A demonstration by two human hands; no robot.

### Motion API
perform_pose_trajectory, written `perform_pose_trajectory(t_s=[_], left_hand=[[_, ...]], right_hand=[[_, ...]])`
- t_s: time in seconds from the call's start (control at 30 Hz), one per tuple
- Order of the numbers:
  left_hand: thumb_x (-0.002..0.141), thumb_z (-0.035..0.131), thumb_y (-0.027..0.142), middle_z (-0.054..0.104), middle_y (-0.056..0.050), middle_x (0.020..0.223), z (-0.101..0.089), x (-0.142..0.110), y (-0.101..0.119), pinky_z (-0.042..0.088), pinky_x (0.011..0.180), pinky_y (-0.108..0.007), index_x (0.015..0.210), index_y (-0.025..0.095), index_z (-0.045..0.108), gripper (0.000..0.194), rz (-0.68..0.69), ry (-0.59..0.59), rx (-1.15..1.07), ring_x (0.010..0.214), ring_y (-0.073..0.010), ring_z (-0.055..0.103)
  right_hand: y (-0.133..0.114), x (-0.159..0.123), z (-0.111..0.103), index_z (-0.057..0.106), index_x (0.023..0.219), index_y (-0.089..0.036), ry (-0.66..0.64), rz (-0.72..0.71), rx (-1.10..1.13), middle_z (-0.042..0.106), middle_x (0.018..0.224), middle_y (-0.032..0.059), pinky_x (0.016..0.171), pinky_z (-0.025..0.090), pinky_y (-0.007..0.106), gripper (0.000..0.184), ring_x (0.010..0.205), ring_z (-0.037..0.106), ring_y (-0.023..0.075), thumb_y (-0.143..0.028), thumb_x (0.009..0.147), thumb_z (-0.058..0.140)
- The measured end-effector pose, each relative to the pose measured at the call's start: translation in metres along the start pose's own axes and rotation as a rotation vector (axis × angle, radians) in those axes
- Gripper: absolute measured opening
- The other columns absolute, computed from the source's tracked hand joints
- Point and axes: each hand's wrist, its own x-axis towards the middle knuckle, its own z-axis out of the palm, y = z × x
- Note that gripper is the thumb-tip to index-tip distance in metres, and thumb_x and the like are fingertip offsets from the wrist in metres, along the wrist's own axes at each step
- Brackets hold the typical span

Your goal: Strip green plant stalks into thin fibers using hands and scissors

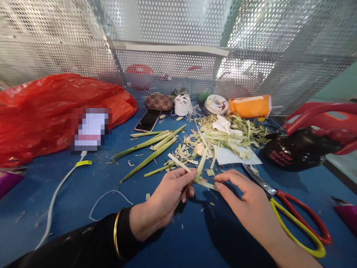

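Observation:
Between my two hands is a small bundle of pale green leaf strips (201, 166), crossed where they meet, with ends sticking out to several sides. My left hand (166, 195) pinches the strips at their crossing between thumb and fingers. The thumb and forefinger of my right hand (245, 199) are closed on the end of one strip that points right. Beyond the left hand lie several long green leaf stalks (156, 156) on the blue table (111, 203). Big scissors (279, 201) with one red and one yellow handle rest beside my right hand.
A heap of green shavings (240, 130) spreads behind my hands, with white paper (237, 156) under it. At the back are a phone (148, 120), a checkered case (159, 102), white thread (182, 105), a tape roll (216, 104) and an orange packet (250, 106). A black bottle (295, 150) stands right, a red bag (41, 115) left.

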Motion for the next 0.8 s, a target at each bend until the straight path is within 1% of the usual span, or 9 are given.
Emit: perform_pose_trajectory(t_s=[0.07, 0.1, 0.27, 0.37, 0.47, 0.57, 0.63, 0.8], left_hand=[[0.081, 0.064, 0.035, 0.062, 0.000, 0.067, 0.001, 0.000, -0.001, 0.025, 0.037, -0.013, 0.091, 0.013, 0.060, 0.025, 0.019, -0.011, 0.004, 0.043, -0.0025, 0.041], [0.080, 0.064, 0.034, 0.062, 0.000, 0.068, 0.002, 0.000, -0.001, 0.026, 0.037, -0.013, 0.091, 0.014, 0.059, 0.024, 0.025, -0.021, 0.014, 0.044, -0.0026, 0.042], [0.083, 0.061, 0.036, 0.053, 0.005, 0.049, 0.008, -0.005, -0.003, 0.025, 0.038, -0.012, 0.085, 0.015, 0.057, 0.021, 0.005, -0.043, 0.097, 0.039, -0.0033, 0.039], [0.083, 0.060, 0.035, 0.054, 0.004, 0.049, 0.009, -0.006, -0.005, 0.026, 0.038, -0.012, 0.084, 0.016, 0.057, 0.019, -0.001, -0.041, 0.110, 0.039, -0.0033, 0.041], [0.083, 0.061, 0.034, 0.056, 0.003, 0.051, 0.010, -0.006, -0.006, 0.031, 0.039, -0.012, 0.084, 0.015, 0.057, 0.019, -0.006, -0.046, 0.088, 0.041, -0.0046, 0.045], [0.079, 0.064, 0.029, 0.060, 0.001, 0.056, 0.012, -0.006, -0.006, 0.038, 0.041, -0.014, 0.084, 0.014, 0.059, 0.017, -0.007, -0.036, 0.059, 0.044, -0.0063, 0.050], [0.076, 0.066, 0.025, 0.060, 0.001, 0.057, 0.013, -0.006, -0.006, 0.041, 0.043, -0.015, 0.084, 0.013, 0.060, 0.015, 0.001, -0.009, 0.060, 0.046, -0.0072, 0.052], [0.076, 0.066, 0.023, 0.060, 0.002, 0.055, 0.013, -0.005, -0.011, 0.042, 0.045, -0.016, 0.085, 0.013, 0.062, 0.014, 0.022, 0.040, 0.100, 0.047, -0.0078, 0.053]], right_hand=[[0.004, 0.000, 0.002, 0.068, 0.087, -0.025, 0.066, -0.040, -0.016, 0.066, 0.093, 0.0022, 0.082, 0.045, 0.031, 0.010, 0.090, 0.060, 0.0204, -0.030, 0.085, 0.059], [0.005, 0.000, 0.004, 0.069, 0.088, -0.026, 0.081, -0.052, -0.003, 0.067, 0.095, 0.0025, 0.084, 0.045, 0.032, 0.011, 0.092, 0.060, 0.0207, -0.030, 0.085, 0.059], [0.002, -0.001, 0.011, 0.069, 0.080, -0.024, 0.046, -0.096, 0.089, 0.067, 0.085, 0.0020, 0.078, 0.047, 0.032, 0.008, 0.084, 0.062, 0.0195, -0.027, 0.084, 0.063], [-0.003, -0.002, 0.012, 0.066, 0.075, -0.023, 0.043, -0.116, 0.065, 0.066, 0.079, 0.0016, 0.075, 0.047, 0.032, 0.009, 0.079, 0.062, 0.0192, -0.022, 0.083, 0.063], [-0.005, -0.002, 0.013, 0.062, 0.070, -0.022, 0.044, -0.102, 0.037, 0.065, 0.074, 0.0014, 0.073, 0.047, 0.032, 0.013, 0.074, 0.061, 0.0186, -0.020, 0.083, 0.060], [-0.007, -0.001, 0.012, 0.060, 0.067, -0.021, 0.040, -0.060, 0.056, 0.063, 0.072, 0.0010, 0.069, 0.046, 0.029, 0.016, 0.071, 0.060, 0.0173, -0.021, 0.083, 0.058], [-0.009, -0.001, 0.011, 0.060, 0.066, -0.021, 0.022, -0.005, 0.080, 0.062, 0.070, 0.0003, 0.065, 0.045, 0.027, 0.017, 0.069, 0.059, 0.0161, -0.022, 0.082, 0.057], [-0.015, 0.002, 0.010, 0.060, 0.062, -0.020, -0.086, 0.214, 0.157, 0.063, 0.064, -0.0019, 0.061, 0.044, 0.025, 0.019, 0.063, 0.058, 0.0148, -0.030, 0.078, 0.060]])
